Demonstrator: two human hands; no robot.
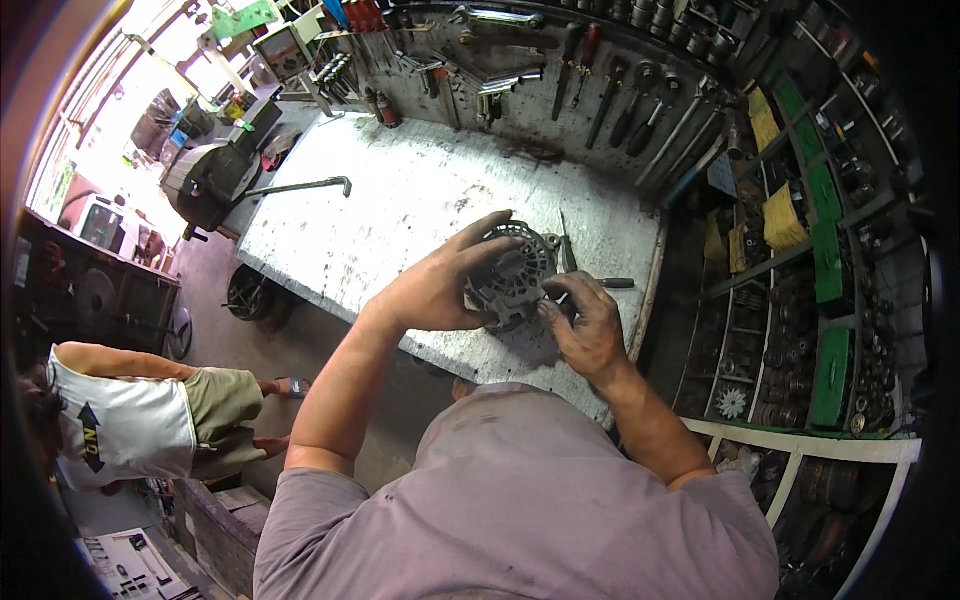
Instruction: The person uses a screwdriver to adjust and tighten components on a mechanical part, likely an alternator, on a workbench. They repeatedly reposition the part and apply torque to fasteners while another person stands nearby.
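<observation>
A dark, slotted alternator (527, 266) is above the near right part of the metal-topped workbench (390, 180). My left hand (440, 283) wraps around its left side, fingers over the top and thumb below. At its lower right edge, my right hand (588, 325) has thumb and fingers pinched together; whatever is between them is too small to make out. Just beyond the alternator lies a screwdriver (567, 248), with a dark-handled tool (617, 283) to its right, partly behind my right hand.
A bench vise (208, 185) is fixed at the bench's left end, near a bent bar (300, 187). Wrenches and screwdrivers hang on the back panel (520, 95). Parts shelves (790, 260) stand close on the right. Another person (130, 415) is at the left.
</observation>
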